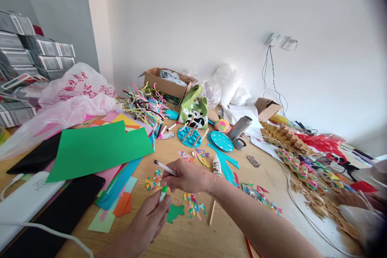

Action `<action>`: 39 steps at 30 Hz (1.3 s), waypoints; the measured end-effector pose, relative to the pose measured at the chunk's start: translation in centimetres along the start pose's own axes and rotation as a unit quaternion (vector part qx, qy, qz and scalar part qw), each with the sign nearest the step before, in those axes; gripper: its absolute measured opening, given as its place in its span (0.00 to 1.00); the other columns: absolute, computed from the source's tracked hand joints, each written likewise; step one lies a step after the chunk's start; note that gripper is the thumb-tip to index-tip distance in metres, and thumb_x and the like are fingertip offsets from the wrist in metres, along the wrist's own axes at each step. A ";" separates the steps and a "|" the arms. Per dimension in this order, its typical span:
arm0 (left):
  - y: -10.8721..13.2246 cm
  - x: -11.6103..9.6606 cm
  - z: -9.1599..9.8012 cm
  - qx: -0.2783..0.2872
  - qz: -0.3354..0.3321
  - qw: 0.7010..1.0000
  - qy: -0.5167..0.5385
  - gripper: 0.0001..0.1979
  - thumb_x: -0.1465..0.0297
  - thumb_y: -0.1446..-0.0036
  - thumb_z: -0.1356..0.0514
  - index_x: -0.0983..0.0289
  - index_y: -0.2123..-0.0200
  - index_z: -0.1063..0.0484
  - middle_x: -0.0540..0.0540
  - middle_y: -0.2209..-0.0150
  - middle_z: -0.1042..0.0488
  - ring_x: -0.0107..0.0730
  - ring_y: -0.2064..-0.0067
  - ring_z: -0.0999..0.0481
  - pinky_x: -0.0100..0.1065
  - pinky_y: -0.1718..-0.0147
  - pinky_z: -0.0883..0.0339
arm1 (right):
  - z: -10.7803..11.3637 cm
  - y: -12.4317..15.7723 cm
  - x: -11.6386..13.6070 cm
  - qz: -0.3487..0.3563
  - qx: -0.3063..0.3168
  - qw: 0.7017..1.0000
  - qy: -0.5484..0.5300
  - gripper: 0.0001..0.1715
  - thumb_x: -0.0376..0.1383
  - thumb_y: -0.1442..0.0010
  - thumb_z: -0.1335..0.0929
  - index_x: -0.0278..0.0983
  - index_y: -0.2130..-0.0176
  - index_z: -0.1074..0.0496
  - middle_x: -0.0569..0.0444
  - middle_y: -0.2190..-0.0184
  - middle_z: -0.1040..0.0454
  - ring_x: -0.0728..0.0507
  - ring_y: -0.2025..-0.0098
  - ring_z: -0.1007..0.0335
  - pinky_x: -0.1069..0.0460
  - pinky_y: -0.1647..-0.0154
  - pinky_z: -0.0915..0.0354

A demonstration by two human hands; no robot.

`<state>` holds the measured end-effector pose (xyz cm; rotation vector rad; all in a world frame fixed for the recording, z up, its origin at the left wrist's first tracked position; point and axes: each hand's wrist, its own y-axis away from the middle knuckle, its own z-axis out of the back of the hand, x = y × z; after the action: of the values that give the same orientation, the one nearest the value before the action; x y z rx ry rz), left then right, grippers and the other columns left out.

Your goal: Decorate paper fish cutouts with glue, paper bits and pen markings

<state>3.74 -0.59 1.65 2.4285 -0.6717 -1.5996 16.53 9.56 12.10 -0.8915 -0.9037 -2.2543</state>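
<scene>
Noted nearest: left hand (152,217) closed round a marker (162,198), tilted, green end up. Read as steadying the barrel from below, so as to leave that end reachable. Just above, found right hand (187,175) curled, gripping a pen (165,168) crosswise, with fingertips at the marker's green end; cannot tell whether pressing or pulling. Judged pen tucked there probably to spare laying it down.

Saw green cutout (175,213) flat on the counter (229,234), just beside left hand, likely placed for easy reach. Logged dots (195,206) loose to its right, then a stick (212,213) partly under right forearm, and glue (217,165) beyond the wrist. Farther, recorded fish (203,158), blue disc (221,141) and bag (193,109), presumably set back to leave working room in front.

Edges: found open room before the cutout and right of the stick. To the left, marked black slab (60,213) and papers (99,145) as limits; at the back, wall (193,28). Would favour small, raised movements: dots close by, easily scattered.
</scene>
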 end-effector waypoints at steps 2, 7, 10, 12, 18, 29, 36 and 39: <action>-0.3 -0.3 0.3 -0.002 -0.030 1.000 0.001 0.29 0.40 0.56 0.34 0.60 0.71 0.34 0.42 0.83 0.41 0.20 0.84 0.46 0.26 0.85 0.50 | 0.6 -0.2 0.1 0.019 -0.006 1.000 -0.006 0.09 0.38 0.38 0.31 0.35 0.68 0.27 0.60 0.78 0.28 0.52 0.77 0.37 0.58 0.78 0.42; -1.3 -1.1 1.4 -0.063 -0.141 0.986 0.063 0.40 0.41 0.55 0.34 0.56 0.44 0.33 0.59 0.47 0.26 0.44 0.50 0.24 0.41 0.51 0.30 | 5.5 -1.1 0.9 0.032 -0.107 0.990 0.091 0.15 0.41 0.37 0.32 0.34 0.70 0.26 0.57 0.78 0.26 0.52 0.79 0.37 0.57 0.79 0.44; -1.6 -1.0 1.8 -0.131 -0.155 0.974 0.100 0.40 0.42 0.46 0.39 0.58 0.37 0.39 0.63 0.45 0.28 0.48 0.46 0.26 0.46 0.49 0.32 | 8.5 -3.0 0.7 -0.057 -0.352 0.899 0.254 0.16 0.40 0.34 0.34 0.34 0.69 0.24 0.52 0.73 0.22 0.47 0.72 0.28 0.55 0.71 0.39; -1.6 -0.9 1.8 -0.147 -0.157 0.972 0.090 0.37 0.44 0.44 0.40 0.59 0.38 0.37 0.62 0.47 0.26 0.48 0.47 0.26 0.45 0.51 0.31 | 9.4 -5.1 0.0 -0.089 -0.405 0.866 0.281 0.14 0.39 0.33 0.36 0.33 0.62 0.23 0.45 0.65 0.20 0.41 0.62 0.24 0.52 0.64 0.36; -1.1 -1.5 1.5 -0.163 -0.162 0.973 0.020 0.33 0.44 0.46 0.39 0.62 0.47 0.29 0.60 0.53 0.23 0.43 0.54 0.25 0.42 0.56 0.29 | 8.3 -11.6 -2.9 -0.123 -0.397 0.860 0.295 0.14 0.38 0.34 0.33 0.38 0.51 0.23 0.43 0.58 0.19 0.35 0.54 0.23 0.49 0.57 0.34; -0.6 -2.0 1.3 -0.166 -0.177 0.964 -0.110 0.22 0.50 0.46 0.37 0.61 0.59 0.23 0.57 0.60 0.22 0.41 0.58 0.24 0.38 0.57 0.30 | 7.4 -3.5 -4.0 -0.093 -0.430 0.883 0.163 0.35 0.49 0.27 0.48 0.35 0.59 0.22 0.47 0.67 0.20 0.44 0.68 0.24 0.53 0.67 0.34; -0.2 -1.4 1.4 -0.092 -0.258 0.920 -0.280 0.05 0.65 0.44 0.38 0.57 0.68 0.21 0.55 0.66 0.22 0.40 0.61 0.24 0.34 0.61 0.31 | 1.2 7.5 -8.2 -0.013 -0.556 0.822 -0.123 0.45 0.62 0.33 0.52 0.37 0.59 0.22 0.51 0.77 0.32 0.44 0.74 0.33 0.50 0.71 0.34; -0.2 -0.7 1.6 -0.048 -0.324 0.871 -0.366 0.09 0.73 0.44 0.43 0.58 0.70 0.22 0.54 0.68 0.24 0.37 0.62 0.25 0.33 0.62 0.31 | -2.1 9.8 -10.3 -0.055 -0.544 0.828 -0.125 0.41 0.63 0.34 0.48 0.37 0.60 0.22 0.56 0.83 0.36 0.45 0.81 0.38 0.50 0.76 0.36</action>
<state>2.16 0.10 1.44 2.0166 0.2227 -2.7749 28.89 4.32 7.07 -1.6455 0.4052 -2.7449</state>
